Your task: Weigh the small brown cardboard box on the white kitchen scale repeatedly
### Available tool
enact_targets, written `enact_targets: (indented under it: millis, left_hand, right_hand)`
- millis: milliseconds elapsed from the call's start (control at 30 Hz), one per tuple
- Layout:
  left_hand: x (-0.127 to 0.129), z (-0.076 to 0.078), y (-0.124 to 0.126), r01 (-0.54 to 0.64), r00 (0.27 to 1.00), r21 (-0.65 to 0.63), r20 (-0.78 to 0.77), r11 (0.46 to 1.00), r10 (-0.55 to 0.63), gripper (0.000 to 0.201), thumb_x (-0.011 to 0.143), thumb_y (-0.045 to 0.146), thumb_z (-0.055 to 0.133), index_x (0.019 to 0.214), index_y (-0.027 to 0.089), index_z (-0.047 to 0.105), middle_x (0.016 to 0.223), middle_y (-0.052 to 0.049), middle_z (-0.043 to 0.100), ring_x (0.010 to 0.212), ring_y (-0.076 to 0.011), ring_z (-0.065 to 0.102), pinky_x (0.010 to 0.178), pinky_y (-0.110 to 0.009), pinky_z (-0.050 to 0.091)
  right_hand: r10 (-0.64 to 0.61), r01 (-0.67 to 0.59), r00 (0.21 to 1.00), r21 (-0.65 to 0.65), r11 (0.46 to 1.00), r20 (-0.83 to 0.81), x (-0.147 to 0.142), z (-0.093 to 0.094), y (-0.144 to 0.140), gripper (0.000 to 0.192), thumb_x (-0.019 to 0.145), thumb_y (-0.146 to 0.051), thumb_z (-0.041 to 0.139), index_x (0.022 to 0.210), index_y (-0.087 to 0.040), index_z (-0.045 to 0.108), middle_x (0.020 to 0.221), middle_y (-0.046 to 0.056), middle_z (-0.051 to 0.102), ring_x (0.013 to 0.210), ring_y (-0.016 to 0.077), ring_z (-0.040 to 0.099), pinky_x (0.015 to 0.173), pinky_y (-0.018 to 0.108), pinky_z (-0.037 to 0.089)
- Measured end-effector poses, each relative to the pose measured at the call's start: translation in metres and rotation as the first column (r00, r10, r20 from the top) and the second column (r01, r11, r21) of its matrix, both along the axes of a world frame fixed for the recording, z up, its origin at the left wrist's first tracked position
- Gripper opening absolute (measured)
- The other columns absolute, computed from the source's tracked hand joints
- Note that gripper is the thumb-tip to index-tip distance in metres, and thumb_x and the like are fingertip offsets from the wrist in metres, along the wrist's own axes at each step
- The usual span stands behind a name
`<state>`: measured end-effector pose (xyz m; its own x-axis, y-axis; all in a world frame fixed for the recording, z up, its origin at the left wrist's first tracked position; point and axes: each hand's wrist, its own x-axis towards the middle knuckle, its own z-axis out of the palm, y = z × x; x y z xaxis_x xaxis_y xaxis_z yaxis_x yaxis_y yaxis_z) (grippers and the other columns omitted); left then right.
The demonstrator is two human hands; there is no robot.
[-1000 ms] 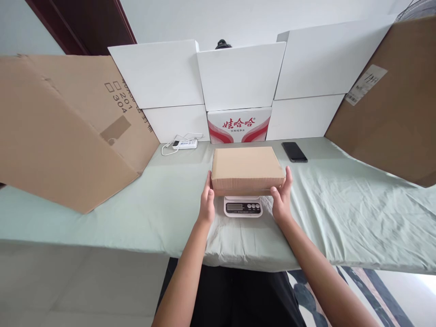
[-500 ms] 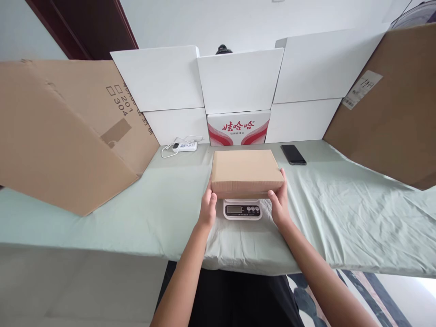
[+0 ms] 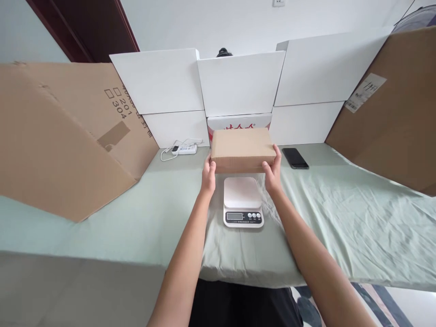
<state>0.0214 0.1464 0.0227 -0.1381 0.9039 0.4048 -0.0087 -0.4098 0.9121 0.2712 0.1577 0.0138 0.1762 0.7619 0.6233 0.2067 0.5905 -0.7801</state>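
A flat brown cardboard box (image 3: 242, 147) is held between my two hands, beyond the white kitchen scale (image 3: 243, 201) and clear of its platform. My left hand (image 3: 208, 175) grips the box's left near corner. My right hand (image 3: 272, 171) grips the right near corner. The scale sits on the pale green cloth (image 3: 143, 218), its platform bare and its display and buttons facing me.
Large brown cartons lean at the left (image 3: 61, 136) and right (image 3: 391, 113). White boxes (image 3: 238, 81) and a red-printed box (image 3: 238, 123) line the back. A black phone (image 3: 294, 158) lies right of the box; a white power strip (image 3: 184, 149) lies left.
The box was resting on the scale with my hands at its sides. Now my hands have carried it away from me, off the platform, and the scale top is uncovered.
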Motion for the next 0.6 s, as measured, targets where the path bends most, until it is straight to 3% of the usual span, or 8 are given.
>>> enact_targets:
  millis: [67,167,600]
  left_hand:
    - [0.000,-0.017,0.008,-0.039,0.999,-0.036,0.010,0.999,0.039,0.092,0.095,0.090,0.051,0.159,0.025,0.055,0.167,-0.016,0.061,0.162,-0.0383,0.051,0.135,-0.056,0.040]
    - [0.000,-0.029,0.009,-0.059,0.998,-0.049,0.009,0.997,0.059,0.086,0.097,0.087,0.050,0.159,0.027,0.056,0.167,-0.014,0.061,0.162,-0.0357,0.052,0.135,-0.053,0.039]
    - [0.003,-0.037,0.017,-0.050,0.999,-0.065,-0.014,0.997,0.049,0.087,0.097,0.086,0.053,0.160,0.027,0.054,0.163,-0.015,0.064,0.155,-0.0366,0.058,0.130,-0.053,0.044]
  right_hand:
    - [0.016,-0.016,1.000,-0.027,0.999,-0.017,-0.005,-0.015,0.010,0.096,0.092,-0.075,0.065,0.171,-0.031,0.032,0.179,0.013,0.039,0.171,0.0400,0.032,0.143,0.066,0.024]
    - [0.040,-0.041,0.999,-0.052,0.998,-0.024,-0.007,-0.032,0.017,0.101,0.090,-0.076,0.067,0.172,-0.029,0.029,0.179,0.013,0.038,0.172,0.0389,0.032,0.144,0.063,0.021]
    - [0.055,-0.057,0.998,-0.078,0.995,-0.029,-0.004,-0.039,0.024,0.102,0.091,-0.075,0.066,0.174,-0.029,0.027,0.182,0.013,0.036,0.173,0.0366,0.031,0.146,0.061,0.019]
